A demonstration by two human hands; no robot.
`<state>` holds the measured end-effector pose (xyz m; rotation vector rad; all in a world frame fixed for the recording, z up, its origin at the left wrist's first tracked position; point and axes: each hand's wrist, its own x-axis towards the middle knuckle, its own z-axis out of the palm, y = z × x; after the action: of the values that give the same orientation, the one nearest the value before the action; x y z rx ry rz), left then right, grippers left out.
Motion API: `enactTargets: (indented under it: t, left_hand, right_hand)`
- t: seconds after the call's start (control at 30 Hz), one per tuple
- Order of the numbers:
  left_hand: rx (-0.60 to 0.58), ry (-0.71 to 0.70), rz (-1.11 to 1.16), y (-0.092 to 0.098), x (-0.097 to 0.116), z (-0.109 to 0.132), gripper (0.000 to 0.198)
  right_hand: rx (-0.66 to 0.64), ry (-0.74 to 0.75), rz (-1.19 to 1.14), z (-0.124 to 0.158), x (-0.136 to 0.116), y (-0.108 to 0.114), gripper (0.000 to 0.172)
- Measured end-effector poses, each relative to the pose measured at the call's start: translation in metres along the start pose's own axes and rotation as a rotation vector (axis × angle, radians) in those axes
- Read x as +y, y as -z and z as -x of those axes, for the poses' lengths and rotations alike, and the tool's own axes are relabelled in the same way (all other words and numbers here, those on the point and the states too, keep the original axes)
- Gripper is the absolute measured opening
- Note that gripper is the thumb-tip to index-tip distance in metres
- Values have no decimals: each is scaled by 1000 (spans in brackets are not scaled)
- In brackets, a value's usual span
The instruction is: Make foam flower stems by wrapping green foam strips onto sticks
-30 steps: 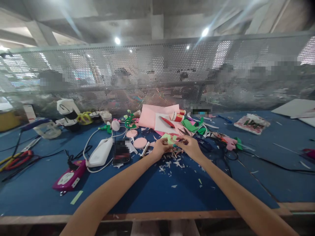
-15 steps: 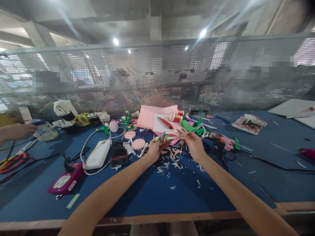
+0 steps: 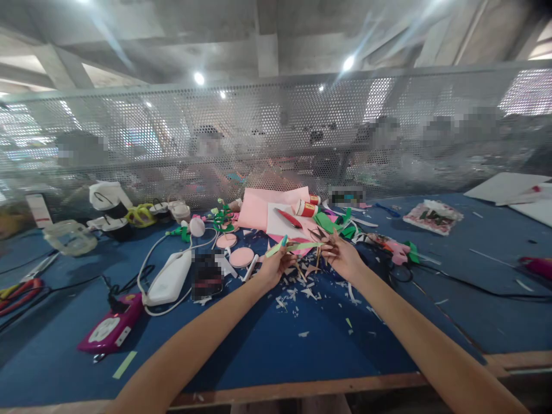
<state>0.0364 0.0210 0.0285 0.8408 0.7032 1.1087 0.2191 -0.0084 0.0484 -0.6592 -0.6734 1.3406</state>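
Note:
A light green strip [image 3: 302, 246] is pinched in my left hand [image 3: 275, 269], whose thumb shows a teal nail. The strip stretches across toward my right hand [image 3: 344, 257]. The fingers of that hand are closed around what looks like small scissors [image 3: 318, 233]; dark pointed blades show beyond the fingertips, and the handles are hidden. Behind the hands lie pink sheets [image 3: 254, 208] and a white sheet with a red-handled tool [image 3: 288, 218] on it. Paper scraps [image 3: 308, 293] are scattered below the hands.
On the left are a white glue gun [image 3: 169, 279], a purple power strip [image 3: 112, 325], orange-handled scissors [image 3: 26, 293] and a clear jar [image 3: 71, 238]. Cords cross the blue table [image 3: 259, 351]. Red-and-white spools [image 3: 306, 208] and a bag [image 3: 433, 217] lie farther back, before a perforated metal screen [image 3: 276, 132].
The green strip now stretches more plainly between my hands. My right hand has turned slightly. Another person's hand at the far left has left the jar and gone from view.

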Motion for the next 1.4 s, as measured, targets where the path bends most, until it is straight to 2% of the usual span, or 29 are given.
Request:
enactTargets:
  t: [0.13, 0.33, 0.43, 0.63, 0.73, 0.8, 0.9, 1.03, 1.13, 1.23, 1.33, 1.4]
  left_hand:
    - [-50, -52, -48, -2, -1, 4, 24]
    - [-69, -131, -158, -4, -6, 7, 32]
    - [-48, -217, -205, -4, -7, 6, 31]
    - [-54, -461, -354, -4, -3, 11, 17]
    - [-126, -551, -472, -7, -3, 16, 11]
    - [-191, -580, -540, -8, -3, 18, 7]
    - [-272, -652, -700, -8, -3, 21, 6]
    - [-349, -810, -1042, -7, -3, 23, 4]
    - [-304, -821, -1086, -7, -3, 24, 4]
    - [-226, -804, -1081, -8, -3, 24, 4]
    - [-211, -800, -1090, -8, -3, 26, 5]
    - [-208, -799, -1070, -7, -2, 25, 3]
  right_hand:
    - [-13, -3, -53, -4, -3, 1, 41]
    - [26, 2, -17, -5, 7, 1, 20]
    - [14, -12, 54, -2, 19, -2, 23]
    - [51, -21, 248, 1, 35, -1, 30]
    - [-7, -125, 328, 4, 35, -4, 39]
    - [-44, -170, 355, 8, 33, -8, 38]
    - [-60, -158, 365, 12, 29, -13, 30]
    - [-45, -138, 338, 15, 24, -14, 32]
    - [-48, -170, 325, 15, 24, -14, 36]
    - [-47, -191, 328, 15, 26, -16, 32]
    - [-42, -195, 305, 17, 25, -19, 32]
    - [-61, -207, 274, 19, 22, -20, 39]
